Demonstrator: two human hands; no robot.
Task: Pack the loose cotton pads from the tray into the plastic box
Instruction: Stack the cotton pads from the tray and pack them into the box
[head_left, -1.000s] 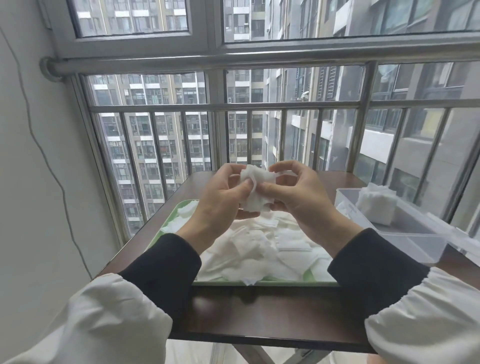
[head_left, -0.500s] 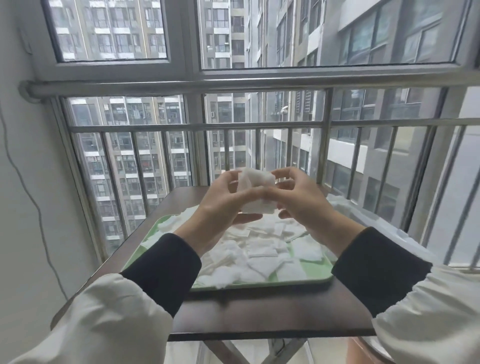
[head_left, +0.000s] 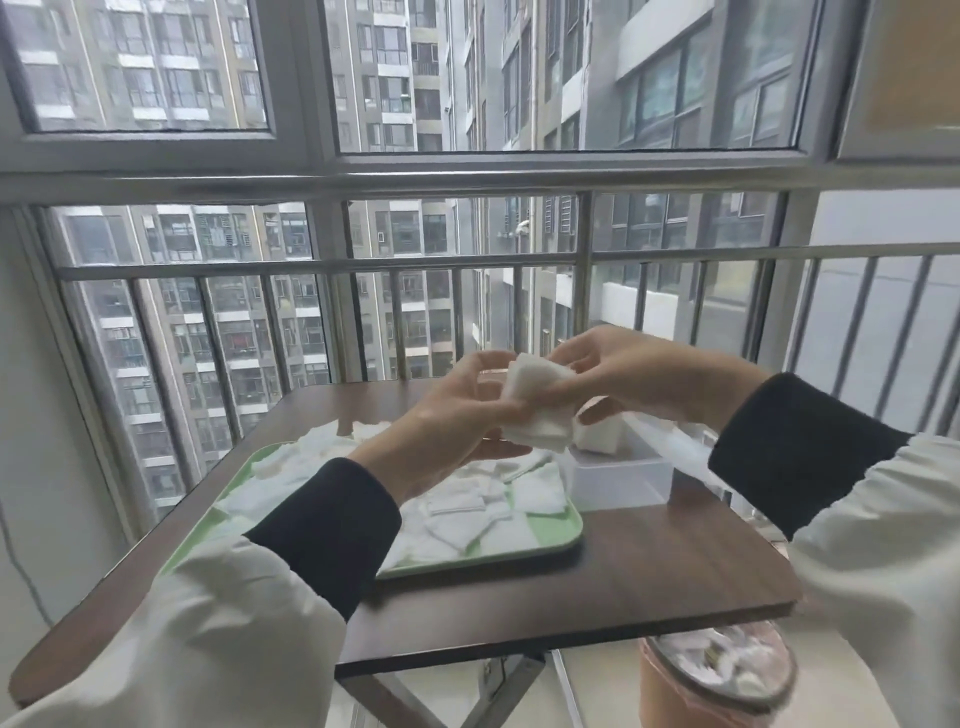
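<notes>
Below the left hand (head_left: 452, 421), loose pads (head_left: 452, 514) cover the tray (head_left: 563, 530). That hand curls round a small stack (head_left: 540, 415) from the left, and the right hand (head_left: 639, 374) pinches its other side, both raised above the table (head_left: 675, 571). Under the right hand sits the box (head_left: 618, 488), with 1 pile (head_left: 597, 436) inside.

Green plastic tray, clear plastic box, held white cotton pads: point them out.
Green plastic tray (head_left: 570, 526): head view, front right rim.
Clear plastic box (head_left: 618, 488): head view, front wall.
Held white cotton pads (head_left: 535, 421): head view, stack's middle.
</notes>
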